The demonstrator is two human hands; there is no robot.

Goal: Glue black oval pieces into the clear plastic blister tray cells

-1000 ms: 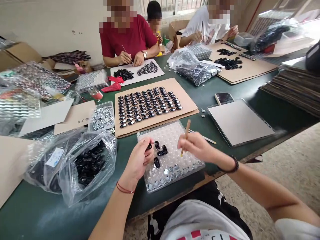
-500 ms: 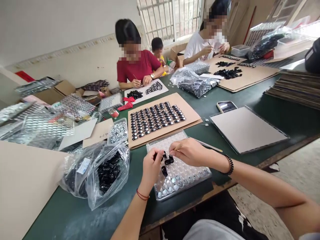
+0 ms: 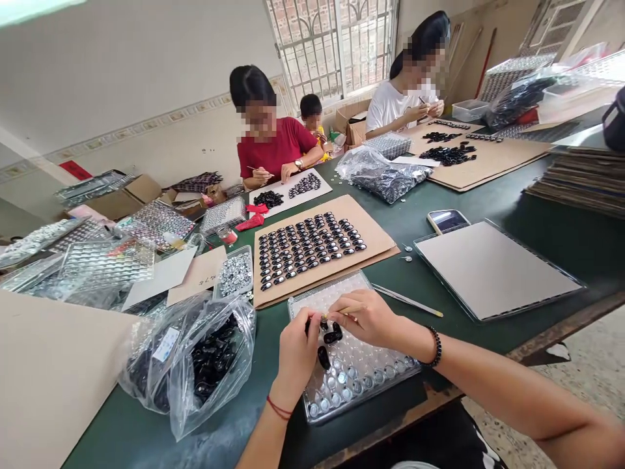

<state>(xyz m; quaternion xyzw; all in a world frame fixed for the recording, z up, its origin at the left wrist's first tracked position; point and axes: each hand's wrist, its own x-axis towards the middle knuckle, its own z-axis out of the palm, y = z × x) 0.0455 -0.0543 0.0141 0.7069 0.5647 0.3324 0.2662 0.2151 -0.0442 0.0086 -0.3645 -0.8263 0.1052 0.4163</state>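
Observation:
My left hand (image 3: pixel 299 345) is closed, its thumb and finger pinching a small black glossy piece (image 3: pixel 308 325) that is mostly hidden. My right hand (image 3: pixel 366 317) pinches a thin tan stick (image 3: pixel 352 309), its yellowish tip meeting the left fingertips. Both hands are above a clear plastic tray (image 3: pixel 351 284) of moulded pockets. Shiny silver discs (image 3: pixel 346 394) fill its near rows. Loose black oval pieces (image 3: pixel 323 357) lie on the tray below my fingers. Left of my left hand, an open clear bag (image 3: pixel 180 365) holds many black pieces (image 3: pixel 215 358).
Ahead, cardboard (image 3: pixel 375 241) carries rows of black pieces with silver centres. A tub of silver discs (image 3: pixel 235 273) stands left of it. Metal tweezers (image 3: pixel 410 300), a phone (image 3: pixel 446 221) and a board-covered tray (image 3: pixel 498 267) lie right. Two people (image 3: pixel 280 143) work across the table.
The tan stick now shows in my right hand, its tip at my left fingertips. My hands stay over the tray. The whole view has shifted slightly downward.

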